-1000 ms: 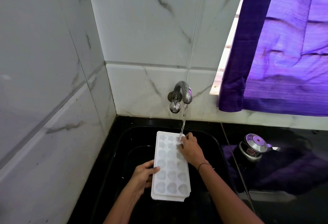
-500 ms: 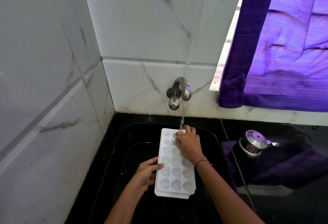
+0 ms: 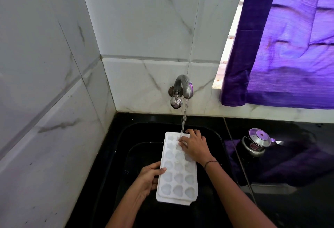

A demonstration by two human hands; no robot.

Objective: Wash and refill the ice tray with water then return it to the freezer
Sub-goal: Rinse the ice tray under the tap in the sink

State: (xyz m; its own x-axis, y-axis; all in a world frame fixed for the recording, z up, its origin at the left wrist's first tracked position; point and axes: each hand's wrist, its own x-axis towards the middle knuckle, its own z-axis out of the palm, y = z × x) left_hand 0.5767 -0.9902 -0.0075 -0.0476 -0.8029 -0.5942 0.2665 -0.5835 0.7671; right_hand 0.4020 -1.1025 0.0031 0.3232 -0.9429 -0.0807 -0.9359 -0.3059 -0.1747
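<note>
Left hand (image 3: 148,179) grips ice tray (image 3: 179,179) edge

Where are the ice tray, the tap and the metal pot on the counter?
ice tray (image 3: 178,179): head view, on a compartment in its middle column.
tap (image 3: 188,88): head view, on the curved spout just above the stream.
metal pot (image 3: 256,142): head view, on its shiny lid.
</note>
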